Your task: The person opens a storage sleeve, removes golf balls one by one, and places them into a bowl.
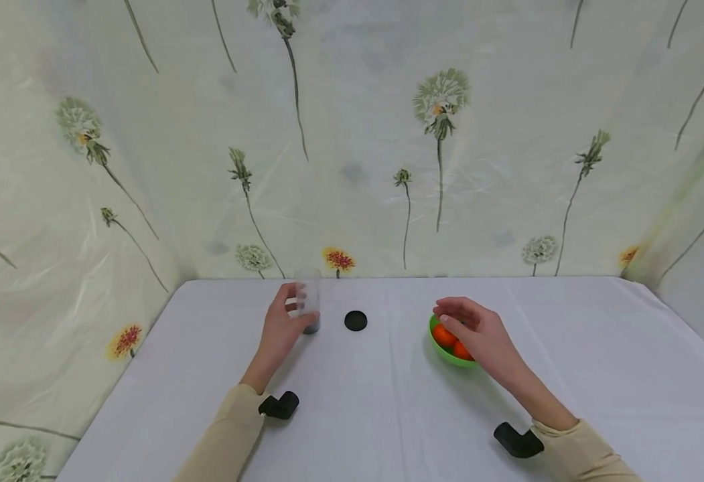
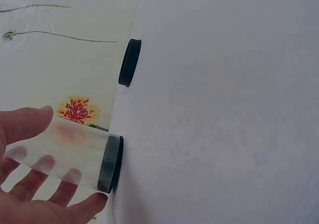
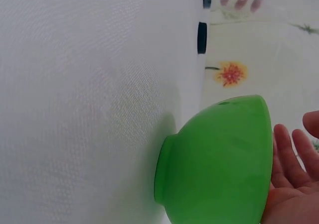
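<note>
My left hand (image 1: 280, 327) holds a clear cylindrical container (image 2: 82, 149) with a dark base, standing upright on the table. Its thumb lies along one side, and the fingers show through the clear wall from behind. A round black lid (image 1: 356, 320) lies flat just right of the container. Over the green bowl (image 3: 219, 159), my right hand (image 1: 484, 337) hovers with fingers loosely bent and nothing gripped. Orange tangerines (image 1: 445, 336) sit inside the bowl, partly covered by this hand in the head view; the right wrist view shows only the bowl's outer side.
A white cloth (image 1: 382, 408) covers the table. Behind its far edge hangs a pale curtain (image 1: 352, 201) with dandelion prints, which also runs along the left and right sides. A black camera mount (image 1: 279, 406) sits at the left wrist, another (image 1: 518, 440) at the right.
</note>
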Demonstrator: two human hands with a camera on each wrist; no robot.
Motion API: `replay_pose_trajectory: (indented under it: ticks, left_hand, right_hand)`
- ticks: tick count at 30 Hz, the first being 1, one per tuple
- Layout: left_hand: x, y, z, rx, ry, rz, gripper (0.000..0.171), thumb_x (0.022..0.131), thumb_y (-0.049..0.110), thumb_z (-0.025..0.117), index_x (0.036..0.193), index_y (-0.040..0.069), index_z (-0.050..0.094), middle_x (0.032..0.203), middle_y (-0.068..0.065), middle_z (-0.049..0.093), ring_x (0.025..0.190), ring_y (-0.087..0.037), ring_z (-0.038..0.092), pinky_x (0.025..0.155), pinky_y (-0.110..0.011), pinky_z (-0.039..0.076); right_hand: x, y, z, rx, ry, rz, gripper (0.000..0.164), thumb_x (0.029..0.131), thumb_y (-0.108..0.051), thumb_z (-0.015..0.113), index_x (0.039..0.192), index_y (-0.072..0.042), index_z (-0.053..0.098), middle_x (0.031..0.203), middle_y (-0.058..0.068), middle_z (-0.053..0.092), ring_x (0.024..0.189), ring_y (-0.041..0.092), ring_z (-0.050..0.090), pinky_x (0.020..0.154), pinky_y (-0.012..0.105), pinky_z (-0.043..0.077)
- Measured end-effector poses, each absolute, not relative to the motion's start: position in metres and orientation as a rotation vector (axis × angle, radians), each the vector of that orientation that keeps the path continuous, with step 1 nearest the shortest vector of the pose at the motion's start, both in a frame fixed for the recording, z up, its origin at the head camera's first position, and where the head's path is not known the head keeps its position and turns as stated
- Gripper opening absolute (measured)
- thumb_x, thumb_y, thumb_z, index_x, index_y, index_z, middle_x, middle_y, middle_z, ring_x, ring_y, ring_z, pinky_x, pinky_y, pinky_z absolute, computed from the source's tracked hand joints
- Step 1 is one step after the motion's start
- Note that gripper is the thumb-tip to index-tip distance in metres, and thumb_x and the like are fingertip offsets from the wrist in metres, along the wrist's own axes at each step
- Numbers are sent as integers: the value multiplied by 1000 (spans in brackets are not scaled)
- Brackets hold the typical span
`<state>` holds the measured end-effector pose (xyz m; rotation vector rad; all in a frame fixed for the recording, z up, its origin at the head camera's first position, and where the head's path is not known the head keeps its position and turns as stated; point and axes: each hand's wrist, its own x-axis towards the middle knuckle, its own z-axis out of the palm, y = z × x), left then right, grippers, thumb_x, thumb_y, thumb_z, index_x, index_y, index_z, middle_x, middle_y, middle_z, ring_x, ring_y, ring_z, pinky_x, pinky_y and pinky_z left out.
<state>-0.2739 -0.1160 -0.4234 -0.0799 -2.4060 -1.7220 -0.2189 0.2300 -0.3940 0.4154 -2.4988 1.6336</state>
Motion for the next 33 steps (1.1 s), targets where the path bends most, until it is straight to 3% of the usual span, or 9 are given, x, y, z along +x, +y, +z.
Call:
replay_pose_trajectory:
  ticks: [15, 26, 33]
  left_hand:
    - [-283, -123, -436, -77, -2324, -1811, 56, 81, 5, 78, 132, 6, 53, 126, -12, 56, 115, -33, 54, 83, -45, 51]
    - [-278, -129, -434, -88, -2266, -1893, 56, 81, 9, 80, 130, 6, 53, 128, -14, 54, 114, -33, 55, 82, -38, 51]
    - [-271, -139, -426, -107, -2330, -1874, 57, 84, 16, 79, 133, 10, 52, 132, -11, 54, 121, -31, 53, 90, -42, 49]
  right_hand:
    - [-218, 232, -394, 415, -2499, 1638, 33, 100, -24, 60, 128, -7, 60, 122, 10, 65, 114, 20, 58, 92, 14, 43]
    - [-220, 232, -388, 400, -2494, 1581, 32, 100, -22, 58, 128, -8, 61, 122, 8, 65, 114, 16, 58, 90, 16, 44]
    - [-218, 231, -379, 364, -2472, 1571, 33, 101, -23, 58, 130, -7, 60, 124, 7, 64, 115, 18, 58, 89, 14, 45]
